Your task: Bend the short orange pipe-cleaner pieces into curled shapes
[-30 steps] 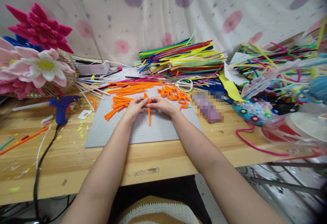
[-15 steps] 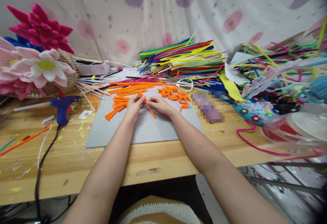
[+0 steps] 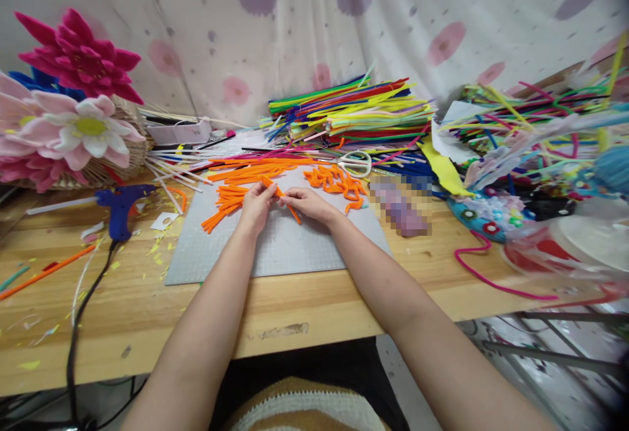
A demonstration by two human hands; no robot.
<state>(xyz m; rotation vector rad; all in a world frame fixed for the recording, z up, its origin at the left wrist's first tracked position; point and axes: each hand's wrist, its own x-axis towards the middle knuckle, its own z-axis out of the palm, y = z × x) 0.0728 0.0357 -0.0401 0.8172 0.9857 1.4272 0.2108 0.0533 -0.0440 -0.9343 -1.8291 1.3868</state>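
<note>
Both my hands meet over a grey cutting mat (image 3: 275, 254) on a wooden table. My left hand (image 3: 256, 207) and my right hand (image 3: 308, 203) each pinch the same short orange pipe cleaner (image 3: 281, 195), which slants from upper left to lower right between them. Just left of my left hand lies a bundle of straight orange pipe cleaner pieces (image 3: 227, 200). Behind my right hand sits a heap of bent orange pieces (image 3: 339, 182).
A blue glue gun (image 3: 120, 203) with a black cord lies at the left, near big fabric flowers (image 3: 69, 116). White-handled scissors (image 3: 356, 162) rest behind the mat. Stacks of coloured pipe cleaners (image 3: 354, 113) fill the back and right. A pink pipe cleaner (image 3: 486, 277) curls at the right.
The orange pipe cleaner hung almost straight down a second ago; it now slants between my hands, with its lower end swung to the right. My hands stay in nearly the same place.
</note>
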